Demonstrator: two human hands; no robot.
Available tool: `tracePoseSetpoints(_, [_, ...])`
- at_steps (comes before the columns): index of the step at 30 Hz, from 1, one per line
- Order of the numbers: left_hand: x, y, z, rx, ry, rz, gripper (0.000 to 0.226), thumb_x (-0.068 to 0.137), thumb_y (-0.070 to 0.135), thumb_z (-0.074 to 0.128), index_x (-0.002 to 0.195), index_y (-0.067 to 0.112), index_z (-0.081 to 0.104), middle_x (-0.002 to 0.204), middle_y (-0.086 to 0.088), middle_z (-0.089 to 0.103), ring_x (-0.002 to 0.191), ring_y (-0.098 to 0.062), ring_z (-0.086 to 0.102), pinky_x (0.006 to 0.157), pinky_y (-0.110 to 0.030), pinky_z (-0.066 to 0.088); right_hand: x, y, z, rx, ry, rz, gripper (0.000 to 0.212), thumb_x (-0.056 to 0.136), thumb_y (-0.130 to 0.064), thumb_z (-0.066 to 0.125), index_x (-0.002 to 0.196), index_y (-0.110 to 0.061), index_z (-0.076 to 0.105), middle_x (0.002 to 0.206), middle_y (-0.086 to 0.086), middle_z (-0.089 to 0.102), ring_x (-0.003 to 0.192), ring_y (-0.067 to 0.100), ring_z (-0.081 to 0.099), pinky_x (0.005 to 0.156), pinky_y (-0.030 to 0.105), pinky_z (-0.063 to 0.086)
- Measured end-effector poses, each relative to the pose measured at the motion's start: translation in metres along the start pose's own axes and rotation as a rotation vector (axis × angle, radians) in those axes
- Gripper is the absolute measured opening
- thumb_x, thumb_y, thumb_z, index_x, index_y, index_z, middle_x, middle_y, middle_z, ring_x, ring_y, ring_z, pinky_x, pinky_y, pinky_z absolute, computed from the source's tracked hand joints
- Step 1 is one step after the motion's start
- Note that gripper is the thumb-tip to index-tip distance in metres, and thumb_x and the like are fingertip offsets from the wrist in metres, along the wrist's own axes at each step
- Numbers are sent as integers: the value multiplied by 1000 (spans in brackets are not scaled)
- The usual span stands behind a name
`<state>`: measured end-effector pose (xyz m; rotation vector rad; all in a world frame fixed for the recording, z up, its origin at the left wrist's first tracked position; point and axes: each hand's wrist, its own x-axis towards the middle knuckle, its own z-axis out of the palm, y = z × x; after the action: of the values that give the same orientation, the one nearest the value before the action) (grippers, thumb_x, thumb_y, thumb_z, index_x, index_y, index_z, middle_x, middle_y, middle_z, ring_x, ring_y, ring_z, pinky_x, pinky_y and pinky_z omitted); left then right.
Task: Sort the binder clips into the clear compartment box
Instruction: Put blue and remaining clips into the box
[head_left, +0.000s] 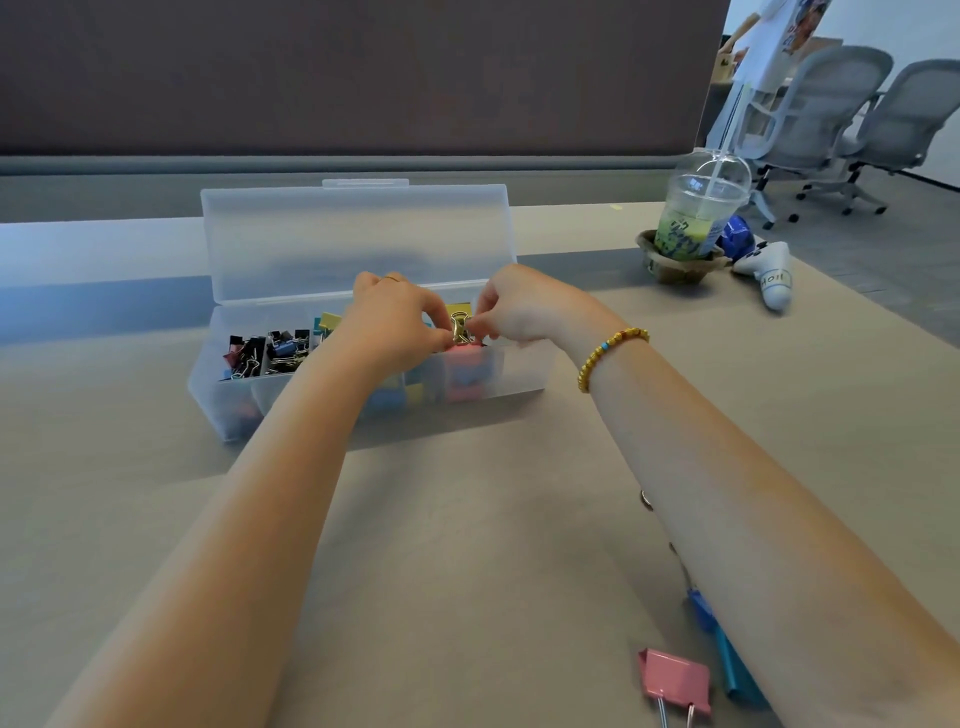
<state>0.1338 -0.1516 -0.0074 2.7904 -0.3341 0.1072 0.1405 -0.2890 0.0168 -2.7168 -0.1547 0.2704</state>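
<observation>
The clear compartment box (519, 371) stands open on the table, lid up, with small black and blue clips at its left end and bigger coloured ones toward the right. Over its right end my left hand (400, 325) and my right hand (514, 312) both pinch the wire handles of a large pink binder clip (464, 352). Another large pink clip (675, 678) lies on the table at the near right. Beside it, blue clips (735, 673) show partly under my right forearm.
An iced drink cup (698, 215) in a cardboard holder stands at the far right, next to a blue packet and a white controller (774, 278). A dark partition runs behind the table. Office chairs (826, 119) and a standing person are beyond the right edge.
</observation>
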Motion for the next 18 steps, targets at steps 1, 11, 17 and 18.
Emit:
tracePoseSetpoints(1, [0,1,-1,4,2,-3,19,89,38,55,102,29,66,121,-8,50,123,-28,32,96,-31,26,-1,0,0,-24,-12,-6,15,91,-22,59,86,-11,65,77,8,57,73,22,51,58,24,42])
tracePoseSetpoints(11, [-17,-29,-41,-186,-99,-114,19,88,27,61,98,12,65,93,-5,57,85,-18,50,71,-27,39,1,-12,7,141,156,-166,19,94,-17,53,106,-9,66,93,1,57,85,14,51,69,23,41])
tracePoseSetpoints(17, [-19,-28,-37,-173,-178,-92,18,88,26,61,100,16,68,87,0,56,73,-12,49,55,-17,38,4,-24,14,15,-7,-159,24,92,-28,57,106,-11,68,91,2,61,79,14,53,54,18,39])
tracePoseSetpoints(18, [-19,-27,-37,-178,-176,-86,17,88,26,61,99,16,69,86,0,58,70,-10,49,55,-17,38,5,-24,14,15,-8,-157,24,92,-28,57,105,-11,68,93,3,62,80,15,53,57,20,40])
